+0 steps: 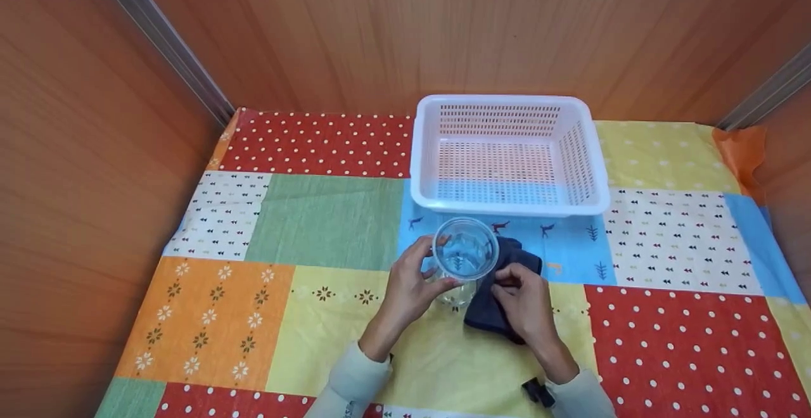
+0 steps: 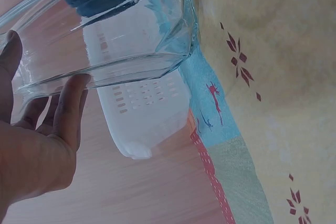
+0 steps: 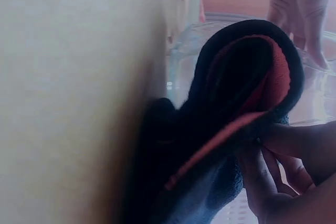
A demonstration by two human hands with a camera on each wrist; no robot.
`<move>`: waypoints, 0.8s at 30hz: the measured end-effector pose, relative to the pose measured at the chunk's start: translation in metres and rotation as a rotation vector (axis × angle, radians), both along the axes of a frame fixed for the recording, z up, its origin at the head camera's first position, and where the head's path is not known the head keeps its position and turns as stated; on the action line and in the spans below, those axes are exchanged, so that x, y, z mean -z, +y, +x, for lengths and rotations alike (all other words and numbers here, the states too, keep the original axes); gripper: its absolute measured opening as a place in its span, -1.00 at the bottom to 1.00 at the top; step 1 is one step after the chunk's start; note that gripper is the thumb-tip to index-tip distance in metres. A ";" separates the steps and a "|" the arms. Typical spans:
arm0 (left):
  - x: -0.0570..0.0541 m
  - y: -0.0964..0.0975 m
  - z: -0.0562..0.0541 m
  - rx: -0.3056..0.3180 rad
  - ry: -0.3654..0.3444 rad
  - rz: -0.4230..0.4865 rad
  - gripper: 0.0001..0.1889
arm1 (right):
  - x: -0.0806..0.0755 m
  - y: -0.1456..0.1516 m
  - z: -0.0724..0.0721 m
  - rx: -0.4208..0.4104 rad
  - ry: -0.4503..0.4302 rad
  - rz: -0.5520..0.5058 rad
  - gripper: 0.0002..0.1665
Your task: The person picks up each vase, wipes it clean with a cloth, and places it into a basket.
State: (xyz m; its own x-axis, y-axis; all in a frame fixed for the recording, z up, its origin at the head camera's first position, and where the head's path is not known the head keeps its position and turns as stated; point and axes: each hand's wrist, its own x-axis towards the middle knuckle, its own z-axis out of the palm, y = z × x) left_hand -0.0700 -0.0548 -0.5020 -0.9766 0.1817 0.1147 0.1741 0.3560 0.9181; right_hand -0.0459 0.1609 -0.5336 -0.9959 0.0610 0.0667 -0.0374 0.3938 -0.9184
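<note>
A clear glass jar [image 1: 466, 250] is gripped near its rim by my left hand [image 1: 412, 282], thumb on the near side and fingers around the far side. In the left wrist view the glass jar [image 2: 121, 40] lies across the fingers, its thick base toward the tablecloth. My right hand [image 1: 523, 297] pinches a dark folded cloth [image 1: 491, 310] right beside the jar. In the right wrist view the cloth [image 3: 231, 103] shows a reddish inner side and a rolled fold, with the thumb and fingers [image 3: 294, 145] on its edge.
A white perforated plastic basket [image 1: 510, 206] stands behind the jar, against the wood-grain wall [image 1: 380, 38]. A patchwork-print tablecloth [image 1: 342, 335] covers the table. Wood-grain panels rise at both sides. A small black object [image 1: 537, 392] sits at the right sleeve.
</note>
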 end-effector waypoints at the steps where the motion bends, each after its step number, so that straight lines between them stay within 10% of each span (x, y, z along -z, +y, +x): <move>1: 0.000 0.000 0.000 0.000 0.001 -0.002 -0.33 | -0.002 0.000 0.000 -0.001 0.002 -0.005 -0.80; 24: 0.000 0.000 0.001 0.000 0.017 0.012 -0.32 | -0.046 -0.009 0.002 0.015 0.076 -0.118 -0.81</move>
State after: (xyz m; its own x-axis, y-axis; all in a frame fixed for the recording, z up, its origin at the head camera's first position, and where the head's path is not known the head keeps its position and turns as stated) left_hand -0.0692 -0.0549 -0.5016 -0.9745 0.1801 0.1340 0.1901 0.3446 0.9193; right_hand -0.0442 0.1522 -0.4877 -0.9871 0.0873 0.1339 -0.1041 0.2845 -0.9530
